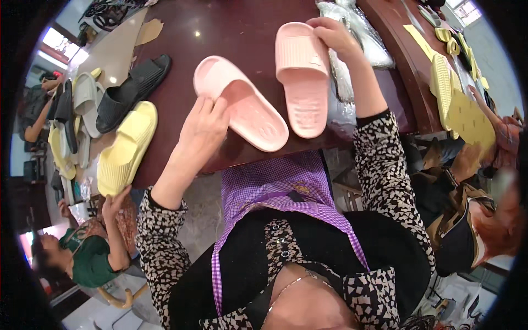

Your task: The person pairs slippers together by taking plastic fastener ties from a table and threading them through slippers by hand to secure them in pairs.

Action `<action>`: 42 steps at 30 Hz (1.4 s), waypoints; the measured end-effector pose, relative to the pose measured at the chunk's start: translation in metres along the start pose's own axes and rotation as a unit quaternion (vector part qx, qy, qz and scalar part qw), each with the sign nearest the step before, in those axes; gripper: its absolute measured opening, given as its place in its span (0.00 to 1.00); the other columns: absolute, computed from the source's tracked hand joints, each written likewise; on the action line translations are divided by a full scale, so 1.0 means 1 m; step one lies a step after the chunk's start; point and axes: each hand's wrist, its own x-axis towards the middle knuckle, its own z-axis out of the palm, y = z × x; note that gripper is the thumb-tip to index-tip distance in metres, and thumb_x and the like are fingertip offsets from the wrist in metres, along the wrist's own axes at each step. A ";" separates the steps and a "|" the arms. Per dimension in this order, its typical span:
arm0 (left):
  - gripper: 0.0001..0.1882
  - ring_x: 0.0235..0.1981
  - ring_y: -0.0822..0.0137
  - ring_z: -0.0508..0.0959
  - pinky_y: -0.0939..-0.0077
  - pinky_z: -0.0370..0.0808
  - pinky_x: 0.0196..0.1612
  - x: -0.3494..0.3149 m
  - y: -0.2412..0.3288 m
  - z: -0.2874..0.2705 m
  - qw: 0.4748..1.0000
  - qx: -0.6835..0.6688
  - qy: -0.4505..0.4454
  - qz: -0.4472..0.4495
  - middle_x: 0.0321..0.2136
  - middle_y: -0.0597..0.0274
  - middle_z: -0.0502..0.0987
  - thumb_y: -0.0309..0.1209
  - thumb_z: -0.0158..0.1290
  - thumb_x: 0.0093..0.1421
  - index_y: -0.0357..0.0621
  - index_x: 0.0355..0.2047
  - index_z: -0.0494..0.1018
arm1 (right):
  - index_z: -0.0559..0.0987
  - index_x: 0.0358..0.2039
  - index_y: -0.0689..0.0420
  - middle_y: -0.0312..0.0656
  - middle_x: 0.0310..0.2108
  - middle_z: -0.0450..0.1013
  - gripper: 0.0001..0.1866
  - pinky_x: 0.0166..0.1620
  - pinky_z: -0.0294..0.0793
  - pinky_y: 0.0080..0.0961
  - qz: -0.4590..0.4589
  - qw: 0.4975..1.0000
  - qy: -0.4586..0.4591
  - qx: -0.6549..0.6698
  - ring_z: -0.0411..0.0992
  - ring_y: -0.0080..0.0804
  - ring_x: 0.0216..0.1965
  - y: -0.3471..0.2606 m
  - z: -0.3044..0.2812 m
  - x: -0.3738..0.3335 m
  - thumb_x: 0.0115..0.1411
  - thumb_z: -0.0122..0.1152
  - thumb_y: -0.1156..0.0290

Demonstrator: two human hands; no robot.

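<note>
A pink slide slipper (257,118) lies tilted on the dark red table, its toe pointing up and left. The fingers of my left hand (199,127) are closed on the outer side of its ribbed strap. Beside it, a second pink slide slipper (308,104) points almost straight away from me. My right hand (336,38) grips its right edge near the toe, thumb and fingers bent around the rim. Both slippers show their insoles, and a small gap separates them. My left fingertips are partly hidden at the strap.
Clear plastic bags (363,33) lie beyond my right hand. Left of me are a black slipper (132,91), a yellow slipper (127,146) touched by a co-worker's hand (114,203), and a grey slipper (86,102). Yellow slippers (440,82) and another co-worker's arm are at right.
</note>
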 end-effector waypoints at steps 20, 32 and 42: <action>0.19 0.46 0.53 0.71 0.61 0.67 0.51 0.045 0.090 0.002 0.913 -0.396 0.096 -0.014 0.45 0.50 0.71 0.23 0.57 0.48 0.36 0.42 0.70 | 0.78 0.37 0.64 0.34 0.29 0.76 0.08 0.36 0.71 0.18 0.053 0.955 0.284 -0.069 0.71 0.19 0.31 0.028 -0.049 -0.177 0.58 0.58 0.75; 0.19 0.43 0.55 0.72 0.63 0.67 0.47 0.092 0.104 0.004 0.919 -0.392 0.048 0.006 0.42 0.53 0.71 0.25 0.57 0.49 0.37 0.43 0.70 | 0.80 0.31 0.60 0.45 0.30 0.76 0.07 0.38 0.69 0.32 -0.011 0.888 0.249 -0.386 0.73 0.42 0.34 0.058 -0.055 -0.192 0.52 0.61 0.73; 0.18 0.42 0.54 0.72 0.64 0.67 0.47 0.098 0.114 0.005 0.907 -0.418 0.049 0.005 0.41 0.53 0.71 0.25 0.57 0.51 0.37 0.43 0.70 | 0.79 0.31 0.56 0.39 0.31 0.75 0.07 0.42 0.64 0.33 -0.033 0.851 0.319 -0.415 0.72 0.39 0.35 0.062 -0.028 -0.179 0.51 0.63 0.70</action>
